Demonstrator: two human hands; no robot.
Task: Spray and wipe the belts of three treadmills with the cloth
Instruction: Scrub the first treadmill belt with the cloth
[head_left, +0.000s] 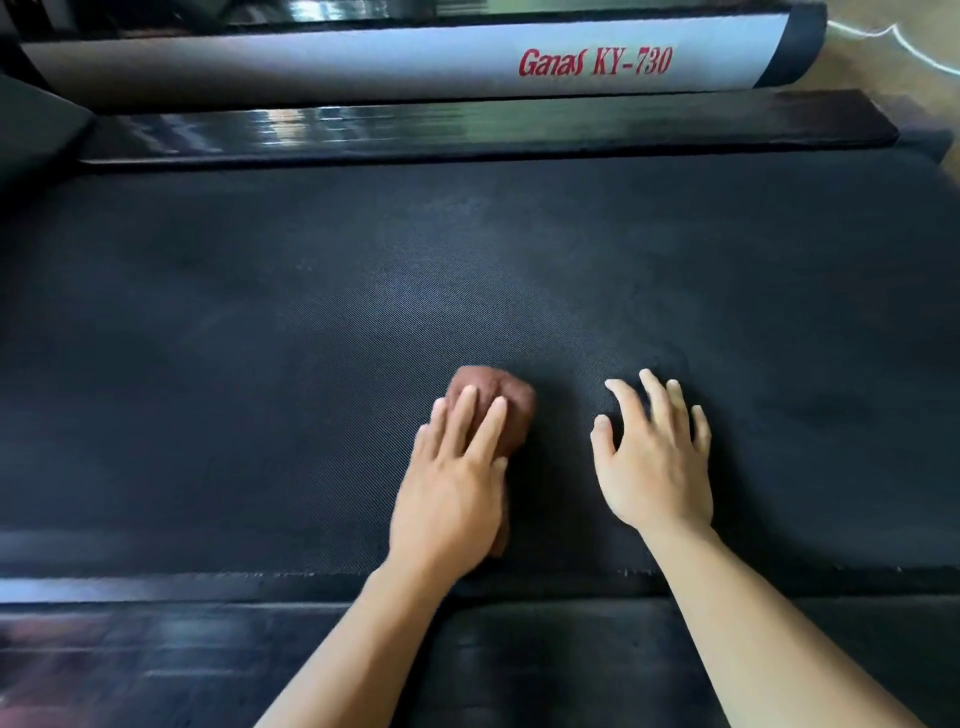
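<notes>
The left hand (452, 488) lies flat on the brown cloth (511, 410), fingers straight and close together, pressing rather than gripping. A flat palm likely spreads pressure over the wad so it drags evenly across the textured belt (337, 291). The cloth is bunched into a small pad. Its visible part pokes out at about 12 to 1 o'clock from under the fingertips, and a strip shows along the hand's right edge. The right hand (654, 467) holds nothing. It sits released, fingers spread and lightly arched with the tips on the belt, just beside the cloth at its 3 o'clock and not touching it. It probably serves as a brace for leaning over the treadmill. Both hands work near the belt's 6 o'clock edge, close to the glossy near side rail (156, 590). The far rail (467, 130) and the silver cover (311, 62) marked "Ganas KY-730" lie at 12 o'clock. No spray bottle is in view.
</notes>
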